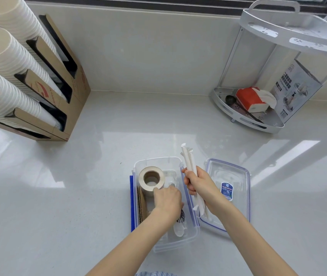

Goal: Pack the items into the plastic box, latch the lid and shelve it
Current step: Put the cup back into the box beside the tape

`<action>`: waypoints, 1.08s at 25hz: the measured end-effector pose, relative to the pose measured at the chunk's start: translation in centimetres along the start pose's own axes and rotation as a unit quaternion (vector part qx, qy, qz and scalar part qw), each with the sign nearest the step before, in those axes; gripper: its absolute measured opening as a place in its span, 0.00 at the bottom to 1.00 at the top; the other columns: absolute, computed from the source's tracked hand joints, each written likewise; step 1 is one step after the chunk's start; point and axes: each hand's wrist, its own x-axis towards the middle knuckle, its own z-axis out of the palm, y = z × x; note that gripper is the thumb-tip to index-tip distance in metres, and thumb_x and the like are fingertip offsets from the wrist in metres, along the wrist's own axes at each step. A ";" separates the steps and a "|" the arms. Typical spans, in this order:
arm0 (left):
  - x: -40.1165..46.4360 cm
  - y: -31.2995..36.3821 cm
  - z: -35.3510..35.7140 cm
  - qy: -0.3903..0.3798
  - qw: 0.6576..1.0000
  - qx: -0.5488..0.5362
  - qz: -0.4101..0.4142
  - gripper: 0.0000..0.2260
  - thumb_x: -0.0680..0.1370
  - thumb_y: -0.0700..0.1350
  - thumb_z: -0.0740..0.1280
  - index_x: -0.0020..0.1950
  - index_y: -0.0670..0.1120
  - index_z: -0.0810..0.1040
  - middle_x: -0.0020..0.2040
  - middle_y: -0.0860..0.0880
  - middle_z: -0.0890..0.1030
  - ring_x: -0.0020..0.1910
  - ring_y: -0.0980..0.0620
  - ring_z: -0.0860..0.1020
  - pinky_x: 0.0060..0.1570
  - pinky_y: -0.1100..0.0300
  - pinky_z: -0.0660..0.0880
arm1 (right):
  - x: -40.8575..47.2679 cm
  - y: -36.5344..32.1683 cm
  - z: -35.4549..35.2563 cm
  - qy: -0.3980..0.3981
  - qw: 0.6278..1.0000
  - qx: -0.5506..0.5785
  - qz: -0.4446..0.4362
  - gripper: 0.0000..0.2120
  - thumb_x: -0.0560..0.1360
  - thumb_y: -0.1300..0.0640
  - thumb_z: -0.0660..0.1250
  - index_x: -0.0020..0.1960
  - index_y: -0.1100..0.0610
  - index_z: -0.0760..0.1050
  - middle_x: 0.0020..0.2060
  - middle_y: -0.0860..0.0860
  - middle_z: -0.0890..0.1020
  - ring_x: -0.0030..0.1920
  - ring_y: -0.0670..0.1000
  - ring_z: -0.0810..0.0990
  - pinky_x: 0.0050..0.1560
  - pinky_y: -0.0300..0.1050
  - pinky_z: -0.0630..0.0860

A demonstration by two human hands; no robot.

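Note:
A clear plastic box [157, 161] with blue latches stands open on the counter in front of me. Inside it a roll of brown tape [151, 178] stands at the far end, with a corrugated cardboard piece [141, 206] along the left wall and a wrapped plastic spoon [180, 229] near the front. My left hand [167, 198] reaches into the box, fingertips touching the tape roll. My right hand [199, 186] holds a bundle of paper-wrapped straws [188, 158] above the box's right edge. The clear lid [236, 172] with a blue label lies flat to the right.
A cardboard dispenser [59, 108] with stacks of white paper cups [3, 56] stands at the back left. A white two-tier corner shelf [258, 124] at the back right holds a red tissue pack [248, 99] and a printed carton [296, 86].

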 end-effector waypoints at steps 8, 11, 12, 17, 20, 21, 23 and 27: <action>-0.6 -0.4 0.1 0.014 0.993 -0.115 -0.025 0.11 0.74 0.40 0.59 0.56 0.38 0.69 0.47 0.41 0.78 0.54 0.40 0.77 0.49 0.53 0.64 | 0.0 -0.2 -0.1 -0.007 1.000 0.000 0.006 0.05 0.78 0.61 0.54 0.49 0.59 0.69 0.29 0.50 0.70 0.18 0.41 0.63 0.21 0.32 0.61; -0.9 -2.1 0.5 0.032 0.959 -0.278 -0.042 0.08 0.74 0.43 0.59 0.51 0.40 0.66 0.49 0.40 0.79 0.50 0.39 0.77 0.43 0.53 0.69 | -0.4 -0.4 -0.2 -0.007 1.000 -0.004 0.005 0.06 0.78 0.56 0.56 0.45 0.57 0.67 0.31 0.50 0.71 0.23 0.44 0.64 0.24 0.34 0.63; -1.1 -2.6 0.7 0.036 0.947 -0.318 -0.041 0.07 0.74 0.43 0.59 0.48 0.42 0.64 0.45 0.41 0.78 0.46 0.40 0.76 0.40 0.54 0.68 | -0.6 -0.5 -0.1 -0.011 1.000 -0.004 0.008 0.07 0.79 0.55 0.56 0.43 0.57 0.66 0.32 0.50 0.72 0.24 0.45 0.64 0.24 0.34 0.64; -2.2 -3.4 1.1 0.108 0.894 -0.435 -0.018 0.06 0.76 0.43 0.59 0.44 0.45 0.61 0.30 0.51 0.69 0.30 0.52 0.70 0.28 0.65 0.65 | -0.9 -0.7 0.7 -0.040 0.996 -0.068 0.027 0.09 0.77 0.60 0.51 0.41 0.55 0.67 0.38 0.53 0.74 0.30 0.47 0.68 0.41 0.41 0.68; -2.7 -4.0 0.2 0.170 0.842 -0.510 -0.042 0.05 0.76 0.42 0.60 0.47 0.41 0.67 0.33 0.49 0.73 0.31 0.53 0.71 0.28 0.69 0.67 | -1.4 -0.5 1.2 -0.024 0.984 -0.174 -0.009 0.07 0.77 0.61 0.51 0.51 0.58 0.68 0.38 0.53 0.75 0.33 0.49 0.73 0.39 0.40 0.68; -2.8 -4.4 -0.1 0.194 0.824 -0.530 -0.051 0.05 0.76 0.42 0.60 0.48 0.41 0.68 0.35 0.48 0.74 0.31 0.52 0.71 0.29 0.70 0.67 | -1.5 -0.3 1.4 -0.012 0.977 -0.210 -0.027 0.10 0.77 0.61 0.52 0.57 0.59 0.65 0.39 0.54 0.77 0.36 0.51 0.75 0.39 0.41 0.70; -2.9 -5.2 -0.9 0.224 0.791 -0.565 -0.073 0.04 0.76 0.41 0.59 0.49 0.43 0.69 0.35 0.49 0.74 0.32 0.53 0.71 0.29 0.73 0.67 | -1.7 0.1 1.9 0.003 0.953 -0.296 -0.058 0.18 0.77 0.61 0.53 0.67 0.61 0.58 0.49 0.60 0.79 0.45 0.58 0.78 0.47 0.46 0.72; -3.0 -6.4 -1.6 0.216 0.761 -0.606 -0.092 0.07 0.75 0.39 0.58 0.52 0.46 0.69 0.36 0.50 0.74 0.33 0.54 0.72 0.27 0.75 0.67 | -2.2 1.2 3.8 0.004 0.886 -0.461 -0.060 0.28 0.76 0.67 0.53 0.73 0.65 0.45 0.65 0.65 0.68 0.62 0.65 0.72 0.59 0.53 0.69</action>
